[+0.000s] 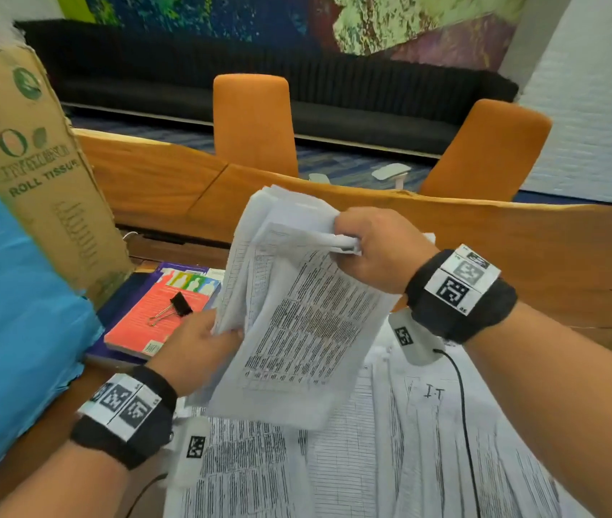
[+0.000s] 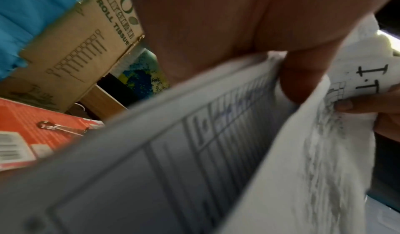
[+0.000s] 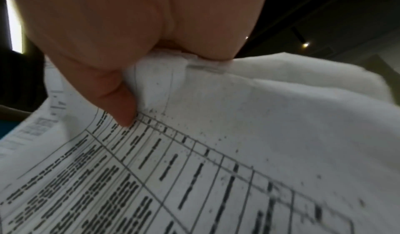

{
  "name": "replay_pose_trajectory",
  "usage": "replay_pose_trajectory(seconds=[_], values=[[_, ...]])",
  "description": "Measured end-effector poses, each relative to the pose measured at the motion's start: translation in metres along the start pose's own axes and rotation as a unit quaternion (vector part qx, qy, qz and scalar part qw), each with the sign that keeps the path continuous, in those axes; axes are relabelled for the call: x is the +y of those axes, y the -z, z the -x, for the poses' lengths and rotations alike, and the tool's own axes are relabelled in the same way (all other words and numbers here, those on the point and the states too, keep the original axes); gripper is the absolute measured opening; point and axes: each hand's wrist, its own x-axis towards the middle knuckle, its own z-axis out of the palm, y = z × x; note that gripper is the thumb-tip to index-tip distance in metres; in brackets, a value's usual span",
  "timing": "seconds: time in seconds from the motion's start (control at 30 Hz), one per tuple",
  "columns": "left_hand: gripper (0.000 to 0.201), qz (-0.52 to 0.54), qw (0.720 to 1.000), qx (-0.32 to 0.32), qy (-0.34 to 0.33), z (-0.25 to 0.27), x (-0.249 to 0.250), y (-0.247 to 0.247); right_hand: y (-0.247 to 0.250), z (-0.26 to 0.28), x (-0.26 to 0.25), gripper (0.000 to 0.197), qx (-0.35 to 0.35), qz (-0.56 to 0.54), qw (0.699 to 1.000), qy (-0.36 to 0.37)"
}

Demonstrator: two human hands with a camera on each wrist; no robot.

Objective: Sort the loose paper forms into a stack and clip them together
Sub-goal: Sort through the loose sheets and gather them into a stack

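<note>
An office meeting room or lounge, shown by a long wooden table (image 1: 521, 237) strewn with printed forms (image 1: 371, 461), orange chairs (image 1: 252, 121) drawn up opposite, a black bench sofa (image 1: 334, 102) set under a painted mural (image 1: 297, 16), patterned blue carpet (image 1: 334, 162)

Cardboard box (image 1: 46, 173) reads "ROLL TISSUE"; a sheet (image 1: 435, 394) reads "I.T".

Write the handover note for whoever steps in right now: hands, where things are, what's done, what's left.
Left hand grips the lower left edge of the held bundle of forms; right hand pinches its top right corner. The bundle is raised above the table, sheets uneven.
More loose forms lie spread on the table below.
The binder clip lies unused on the red book, left of the bundle.
Done: part gathered. Left: collect the rest, square the stack, clip it.
</note>
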Motion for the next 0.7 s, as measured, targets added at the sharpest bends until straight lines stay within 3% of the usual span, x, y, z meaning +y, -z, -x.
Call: replay_pose_trajectory(seconds=[0.13, 0.2, 0.27, 0.33, 0.4, 0.43, 0.5, 0.57, 0.63, 0.7], values=[[0.051, 0.112, 0.993, -0.028, -0.022, 0.001, 0.011, 0.002, 0.001, 0.012, -0.002, 0.014, -0.017, 0.003, 1.0, 0.015], [0.042, 0.049, 0.998, -0.013, -0.044, 0.001, 0.025, -0.011, -0.001, 0.013, -0.008, 0.007, -0.023, -0.002, 1.0, 0.021], [0.022, -0.03, 0.996, 0.057, -0.056, 0.0, 0.034, -0.032, -0.006, 0.014, -0.013, 0.009, 0.013, -0.011, 1.0, 0.014], [0.02, -0.023, 0.991, 0.116, -0.059, -0.002, 0.036, -0.045, -0.013, 0.02, -0.012, 0.02, 0.129, -0.02, 0.991, -0.019], [0.024, 0.023, 0.99, 0.129, -0.053, -0.003, 0.034, -0.051, -0.021, 0.035, -0.002, 0.042, 0.291, -0.079, 0.95, -0.085], [0.025, 0.049, 0.988, 0.136, -0.047, -0.002, 0.032, -0.052, -0.028, 0.045, 0.007, 0.055, 0.337, -0.135, 0.92, -0.145], [0.027, 0.11, 0.981, 0.157, -0.028, -0.001, 0.031, -0.052, -0.045, 0.065, 0.019, 0.069, 0.305, -0.306, 0.851, -0.297], [0.028, 0.144, 0.978, 0.151, -0.024, 0.001, 0.032, -0.055, -0.073, 0.079, 0.026, 0.052, 0.211, -0.468, 0.779, -0.359], [0.031, 0.128, 0.984, 0.123, -0.024, 0.004, 0.033, -0.064, -0.088, 0.085, 0.021, 0.029, 0.178, -0.487, 0.775, -0.363], [0.035, 0.112, 0.987, 0.116, -0.016, 0.002, 0.033, -0.072, -0.089, 0.084, 0.01, 0.029, 0.191, -0.467, 0.791, -0.346]])
